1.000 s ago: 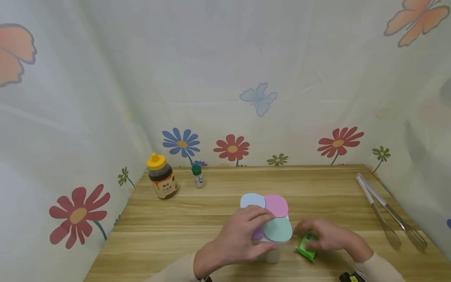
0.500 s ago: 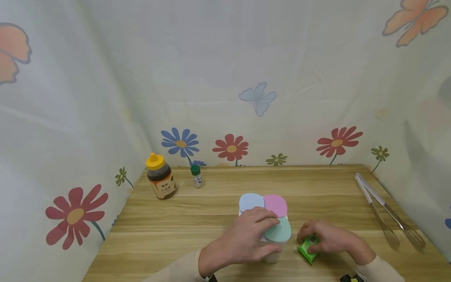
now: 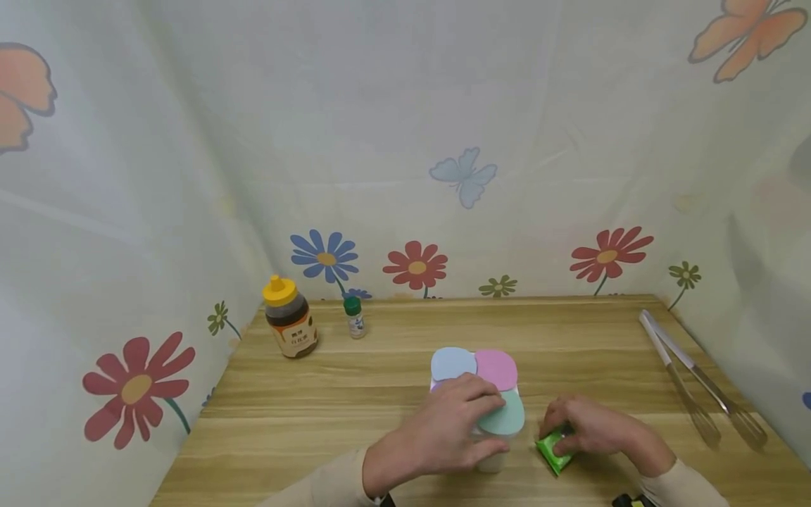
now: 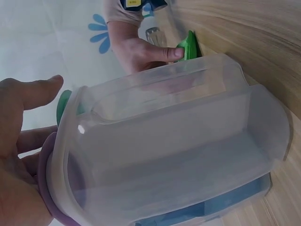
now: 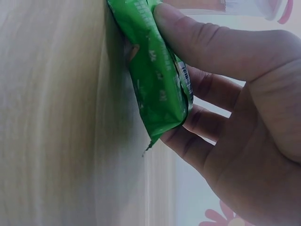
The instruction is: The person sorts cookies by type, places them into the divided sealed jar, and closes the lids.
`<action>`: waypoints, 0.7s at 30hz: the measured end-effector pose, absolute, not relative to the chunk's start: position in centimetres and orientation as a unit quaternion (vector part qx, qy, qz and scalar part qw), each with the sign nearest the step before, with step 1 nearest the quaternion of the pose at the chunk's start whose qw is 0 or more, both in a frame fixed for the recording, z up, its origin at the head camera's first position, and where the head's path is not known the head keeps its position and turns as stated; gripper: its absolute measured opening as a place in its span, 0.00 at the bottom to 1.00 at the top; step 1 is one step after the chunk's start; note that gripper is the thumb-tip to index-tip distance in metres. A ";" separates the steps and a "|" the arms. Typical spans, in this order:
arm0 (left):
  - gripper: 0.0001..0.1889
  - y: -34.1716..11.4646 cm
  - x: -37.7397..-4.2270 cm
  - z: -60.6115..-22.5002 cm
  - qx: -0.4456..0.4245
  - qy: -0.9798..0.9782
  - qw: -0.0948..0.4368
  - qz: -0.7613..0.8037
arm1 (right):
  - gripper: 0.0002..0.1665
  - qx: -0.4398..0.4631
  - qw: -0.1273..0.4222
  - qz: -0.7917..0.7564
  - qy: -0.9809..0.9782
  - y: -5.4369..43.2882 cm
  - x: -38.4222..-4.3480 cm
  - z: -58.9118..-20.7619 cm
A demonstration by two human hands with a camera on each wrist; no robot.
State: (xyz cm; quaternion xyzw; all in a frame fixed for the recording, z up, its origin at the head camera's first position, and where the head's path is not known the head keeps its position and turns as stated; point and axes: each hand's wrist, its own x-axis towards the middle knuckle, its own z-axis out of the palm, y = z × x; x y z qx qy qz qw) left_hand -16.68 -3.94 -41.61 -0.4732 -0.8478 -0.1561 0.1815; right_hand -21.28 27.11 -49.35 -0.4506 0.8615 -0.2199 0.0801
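Observation:
My left hand rests on the lid of a translucent plastic container, fingers spread over the top and thumb off to the side. The lid carries four-petal-like flaps in pale blue, pink, mint and purple. Through the clear wall of the container, the left wrist view shows dividers and something blue in one compartment. To its right, my right hand pinches a small green foil snack packet between thumb and fingers, at the tabletop. The printed packet has a barcode on one side, partly covered by the thumb.
A honey bottle with a yellow cap stands at the back left, beside a small green-capped shaker. Long metal tongs lie along the right side of the wooden table. Flowered curtains enclose the back and sides.
My right hand has shifted slightly right with the green packet, farther from the container. My left hand has slid a little right over the lid.

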 end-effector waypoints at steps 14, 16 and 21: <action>0.17 -3.7 -16.7 -41.5 -0.487 -0.835 0.220 -0.128 | 0.11 -0.424 0.100 -0.220 0.873 26.8 -21.2 -49.1; 0.17 -3.6 -16.7 -41.4 -0.491 -0.830 0.240 -0.109 | 0.11 -0.414 0.105 -0.218 0.878 26.8 -21.2 -49.2; 0.14 -3.4 -16.8 -41.5 -0.493 -0.815 0.292 -0.084 | 0.10 -0.400 0.110 -0.218 0.883 26.8 -21.2 -49.2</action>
